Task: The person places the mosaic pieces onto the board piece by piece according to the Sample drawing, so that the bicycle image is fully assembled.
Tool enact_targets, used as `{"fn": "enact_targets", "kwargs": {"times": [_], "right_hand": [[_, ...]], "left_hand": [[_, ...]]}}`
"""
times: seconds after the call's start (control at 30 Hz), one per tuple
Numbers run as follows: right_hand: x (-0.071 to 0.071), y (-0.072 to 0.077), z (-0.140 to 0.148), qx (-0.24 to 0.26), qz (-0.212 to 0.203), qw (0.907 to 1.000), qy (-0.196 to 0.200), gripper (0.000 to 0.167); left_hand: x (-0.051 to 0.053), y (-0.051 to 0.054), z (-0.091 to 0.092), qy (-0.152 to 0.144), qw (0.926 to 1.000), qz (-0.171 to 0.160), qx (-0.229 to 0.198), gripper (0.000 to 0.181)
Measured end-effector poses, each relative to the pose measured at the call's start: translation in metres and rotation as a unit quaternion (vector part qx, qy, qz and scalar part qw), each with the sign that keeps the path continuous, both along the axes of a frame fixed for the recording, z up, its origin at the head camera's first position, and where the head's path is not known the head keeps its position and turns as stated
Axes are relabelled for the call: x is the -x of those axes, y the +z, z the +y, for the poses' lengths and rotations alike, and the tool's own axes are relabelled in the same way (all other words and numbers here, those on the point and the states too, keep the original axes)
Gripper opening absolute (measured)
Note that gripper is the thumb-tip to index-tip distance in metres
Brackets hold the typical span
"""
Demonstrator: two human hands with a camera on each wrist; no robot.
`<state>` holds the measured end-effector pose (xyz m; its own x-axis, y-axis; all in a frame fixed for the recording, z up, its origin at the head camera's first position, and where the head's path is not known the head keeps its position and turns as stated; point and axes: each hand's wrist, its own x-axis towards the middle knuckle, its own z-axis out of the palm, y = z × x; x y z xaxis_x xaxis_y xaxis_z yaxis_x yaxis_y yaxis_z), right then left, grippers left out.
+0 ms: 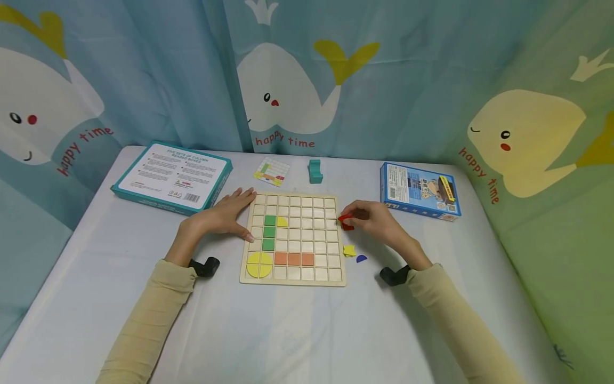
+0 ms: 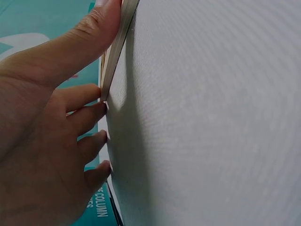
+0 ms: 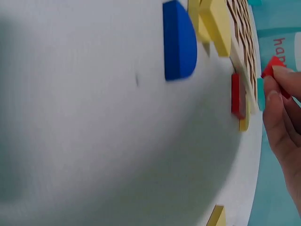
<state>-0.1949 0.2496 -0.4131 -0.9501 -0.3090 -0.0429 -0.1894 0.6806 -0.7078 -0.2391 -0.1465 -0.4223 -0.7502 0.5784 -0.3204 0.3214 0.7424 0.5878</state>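
A wooden grid board point(image 1: 292, 283) lies on the table. Three green squares point(image 1: 269, 232), three orange squares point(image 1: 294, 259), a yellow circle of quarter pieces point(image 1: 259, 265) and one more yellow piece point(image 1: 282, 221) sit in its cells. My left hand point(image 1: 223, 216) rests at the board's left edge, fingers extended and thumb touching the rim. Beside the right edge, my right hand point(image 1: 371, 218) pinches a small red piece point(image 3: 271, 67) between thumb and fingers, above the table. Beneath it lies another red block point(image 3: 238, 95). Yellow pieces point(image 1: 349, 250) and a blue half-round piece point(image 3: 179, 42) lie nearer me.
A pattern card point(image 1: 272, 171) and a teal stand point(image 1: 315, 172) are behind the board. A teal-edged box point(image 1: 172, 176) lies at the back left, a blue box point(image 1: 420, 190) at the back right. A whale-print curtain point(image 1: 408, 106) hangs behind the table.
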Motion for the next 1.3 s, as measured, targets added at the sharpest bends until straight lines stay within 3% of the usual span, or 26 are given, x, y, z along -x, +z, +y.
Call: {"fn": "enact_targets", "kwargs": {"times": [0.2, 0.47, 1.07, 1.3], "right_hand": [[-0.007, 0.002, -0.008, 0.012, -0.03, 0.9985, 0.044, 0.016], [-0.016, -0.001, -0.018, 0.028, -0.031, 0.9933, 0.107, 0.017], [-0.019, -0.005, -0.041, 0.026, -0.063, 0.9859, 0.153, 0.013], [-0.019, -0.007, -0.042, 0.015, -0.041, 0.9858, 0.162, 0.014]], "left_hand": [[0.0, -0.001, -0.001, 0.002, 1.0, 0.0, 0.001, 0.117], [0.0, 0.0, -0.001, 0.007, 1.0, 0.002, 0.004, 0.119], [0.001, -0.001, 0.0, 0.005, 1.0, -0.001, 0.002, 0.119], [0.001, -0.002, 0.001, 0.001, 1.0, 0.001, 0.002, 0.118]]}}
